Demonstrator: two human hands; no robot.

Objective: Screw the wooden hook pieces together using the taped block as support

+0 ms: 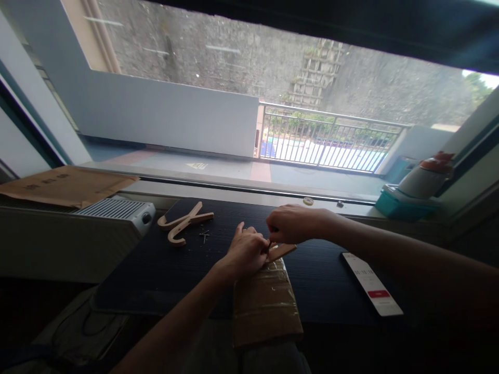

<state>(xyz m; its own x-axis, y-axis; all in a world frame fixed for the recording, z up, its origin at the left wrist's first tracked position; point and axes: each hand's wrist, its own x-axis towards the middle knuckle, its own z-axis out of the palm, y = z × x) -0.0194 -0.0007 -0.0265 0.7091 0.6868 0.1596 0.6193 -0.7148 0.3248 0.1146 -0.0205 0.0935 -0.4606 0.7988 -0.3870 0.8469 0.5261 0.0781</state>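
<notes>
Wooden strip (285, 252) at the far end of the cardboard (267, 306) may skid if left fingers (259, 242) pinning it slacken while right fingers (275, 219), gripping a thin tool (269, 244), push.

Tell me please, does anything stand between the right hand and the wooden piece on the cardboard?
Nothing visible does. The right hand is directly at the wooden piece; the left hand covers its left end.

The phone (372, 283) shows what looks like 00:10:18 on its screen (360, 268).
</notes>
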